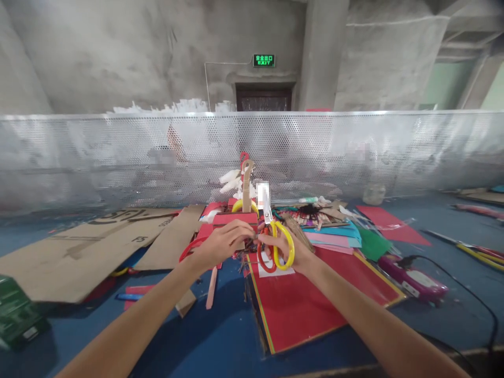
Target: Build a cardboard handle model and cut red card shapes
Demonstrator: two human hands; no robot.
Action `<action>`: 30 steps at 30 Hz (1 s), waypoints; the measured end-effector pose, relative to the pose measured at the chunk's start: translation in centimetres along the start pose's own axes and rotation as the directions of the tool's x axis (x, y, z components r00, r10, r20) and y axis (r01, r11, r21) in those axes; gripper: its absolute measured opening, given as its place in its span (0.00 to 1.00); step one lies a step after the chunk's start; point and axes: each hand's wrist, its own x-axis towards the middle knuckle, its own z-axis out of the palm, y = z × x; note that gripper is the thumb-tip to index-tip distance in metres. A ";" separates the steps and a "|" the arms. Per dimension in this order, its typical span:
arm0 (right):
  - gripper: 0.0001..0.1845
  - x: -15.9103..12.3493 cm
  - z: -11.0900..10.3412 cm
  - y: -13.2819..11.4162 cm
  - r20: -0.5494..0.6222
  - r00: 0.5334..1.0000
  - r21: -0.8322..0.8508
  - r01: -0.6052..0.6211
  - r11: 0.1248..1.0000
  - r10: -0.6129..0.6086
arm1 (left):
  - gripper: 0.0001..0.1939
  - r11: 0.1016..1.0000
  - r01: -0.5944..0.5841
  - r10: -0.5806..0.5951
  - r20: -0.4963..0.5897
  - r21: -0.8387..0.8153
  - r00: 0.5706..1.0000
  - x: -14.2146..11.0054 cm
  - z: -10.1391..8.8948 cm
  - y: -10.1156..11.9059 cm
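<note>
The right hand (302, 256) holds scissors (269, 217), tips toward twelve o'clock; at its nine, the left hand (228, 240) bunches its fingers, contents hidden from me.

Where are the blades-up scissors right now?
In the head view, just right of centre: the scissors are in the right hand, beside the left hand, near the far-left corner of the yellow-edged red sheet.
</note>
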 end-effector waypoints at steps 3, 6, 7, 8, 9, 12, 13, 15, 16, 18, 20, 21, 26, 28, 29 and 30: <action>0.23 0.1 0.4 0.6 0.005 0.999 -0.047 0.038 0.998 -0.038 | 0.10 1.000 0.004 -0.006 -0.072 -0.026 0.997 -0.2 0.7 0.1; 0.22 0.2 0.6 0.9 0.002 0.997 -0.066 0.077 0.995 -0.077 | 0.07 0.993 0.063 -0.071 -0.080 -0.105 0.994 -0.4 0.8 0.3; 0.22 0.2 0.7 0.9 -0.002 0.996 -0.069 0.088 0.994 -0.088 | 0.07 0.985 0.092 -0.104 -0.074 -0.148 0.992 -0.4 0.8 0.4; 0.23 0.2 0.7 0.9 -0.009 0.995 -0.073 0.096 0.993 -0.097 | 0.07 0.971 0.129 -0.144 -0.064 -0.202 0.987 -0.5 0.8 0.5; 0.23 0.2 0.7 0.8 -0.018 0.994 -0.080 0.104 0.991 -0.106 | 0.07 0.948 0.177 -0.196 -0.048 -0.264 0.979 -0.5 0.7 0.6; 0.25 0.4 0.5 0.8 -0.016 0.992 -0.141 0.125 0.982 -0.129 | 0.08 0.832 0.372 -0.395 0.032 -0.413 0.918 -0.3 0.8 0.9; 0.25 0.5 0.4 0.9 0.002 0.992 -0.170 0.126 0.977 -0.128 | 0.08 0.786 0.434 -0.453 0.068 -0.441 0.889 -0.2 0.9 0.9; 0.24 0.6 0.2 1.0 0.033 0.993 -0.233 0.121 0.965 -0.116 | 0.09 0.702 0.521 -0.530 0.132 -0.486 0.838 -0.1 1.2 0.8; 0.23 0.7 0.0 1.1 0.037 0.993 -0.263 0.121 0.957 -0.116 | 0.10 0.661 0.544 -0.549 0.162 -0.517 0.820 0.0 1.4 0.6; 0.21 0.9 -0.2 1.3 0.036 0.987 -0.312 0.158 0.937 -0.154 | 0.13 0.577 0.572 -0.566 0.220 -0.583 0.795 -0.1 1.7 0.2; 0.20 1.1 -0.4 1.4 0.034 0.978 -0.339 0.206 0.918 -0.207 | 0.16 0.516 0.589 -0.569 0.264 -0.622 0.779 -0.2 1.9 -0.1; 0.20 1.1 -0.4 1.5 0.035 0.975 -0.346 0.219 0.912 -0.221 | 0.16 0.504 0.593 -0.562 0.283 -0.628 0.777 -0.2 2.0 -0.2; 0.21 1.0 0.1 1.4 -0.051 0.985 -0.267 0.147 0.952 -0.167 | 0.17 0.522 0.567 -0.546 0.261 -0.637 0.796 -0.2 2.5 0.1; 0.22 0.9 0.4 1.4 -0.109 0.985 -0.215 0.105 0.971 -0.131 | 0.17 0.500 0.552 -0.594 0.198 -0.667 0.779 0.1 2.8 0.5; 0.23 0.9 0.4 1.4 -0.129 0.984 -0.201 0.097 0.975 -0.124 | 0.17 0.486 0.551 -0.621 0.175 -0.678 0.764 0.2 3.0 0.6; 0.23 0.9 0.5 1.3 -0.140 0.982 -0.192 0.096 0.977 -0.124 | 0.17 0.474 0.557 -0.645 0.161 -0.682 0.747 0.3 3.2 0.8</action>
